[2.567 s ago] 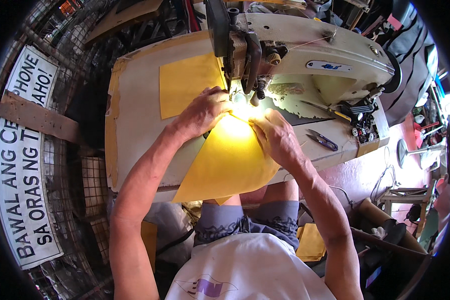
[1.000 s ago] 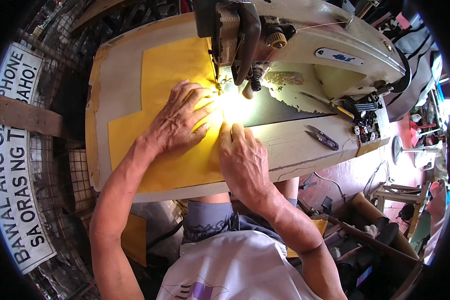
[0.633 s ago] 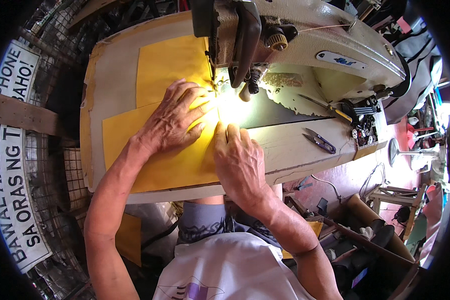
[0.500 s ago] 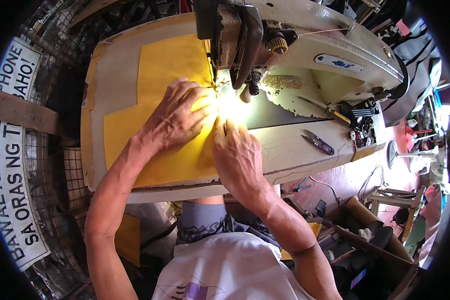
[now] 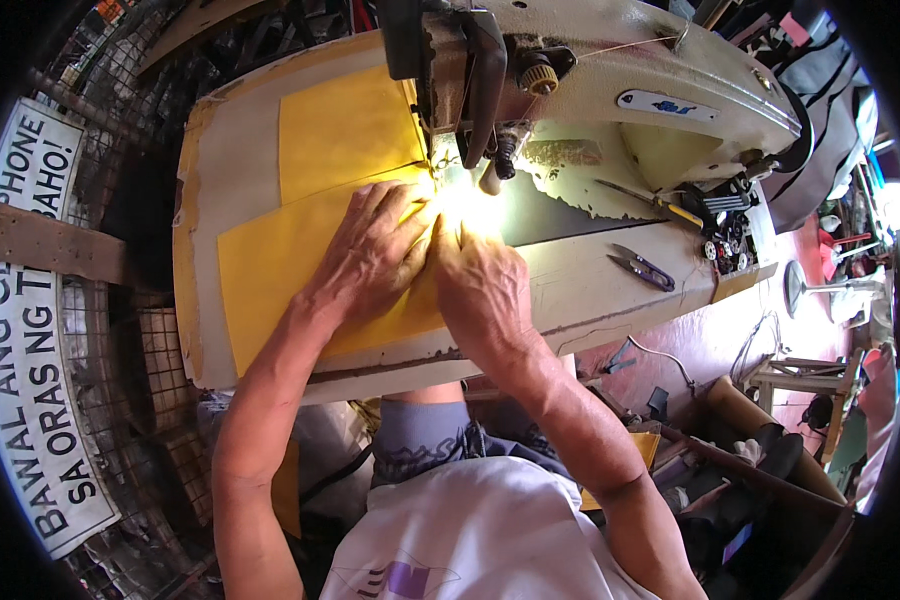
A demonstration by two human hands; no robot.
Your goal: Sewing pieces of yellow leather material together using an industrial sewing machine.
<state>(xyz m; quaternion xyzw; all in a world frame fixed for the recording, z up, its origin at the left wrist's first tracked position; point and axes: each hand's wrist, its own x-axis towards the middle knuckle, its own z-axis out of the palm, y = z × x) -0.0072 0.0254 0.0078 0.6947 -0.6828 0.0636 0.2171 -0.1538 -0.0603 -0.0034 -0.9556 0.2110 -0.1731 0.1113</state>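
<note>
A sewing machine (image 5: pixel 610 85) stands over the table, its lamp throwing a bright glare around the needle area. Under my left hand (image 5: pixel 375 245), a yellow sheet of material (image 5: pixel 270 270) lies partly bunched, the hand's fingers curled and pressed on it just left of the presser foot. My right hand (image 5: pixel 485 295) is closed, its fingertips pinching the sheet's right edge in front of the needle. Glare hides the fingertips and the needle. A second yellow panel (image 5: pixel 345 125) lies beyond, meeting the sheet near the machine.
On the table right of my hands lie thread snips (image 5: pixel 642 268) and a yellow-handled tool (image 5: pixel 675 210). Bobbins (image 5: pixel 725 250) fill a small tray at the table's right end. A wire mesh wall with a lettered sign (image 5: pixel 45 330) stands at left.
My left hand has moved right, closer to my right hand, and the near yellow sheet has shifted slightly right with it. My right hand stays by the needle. The whole view has shifted a little.
</note>
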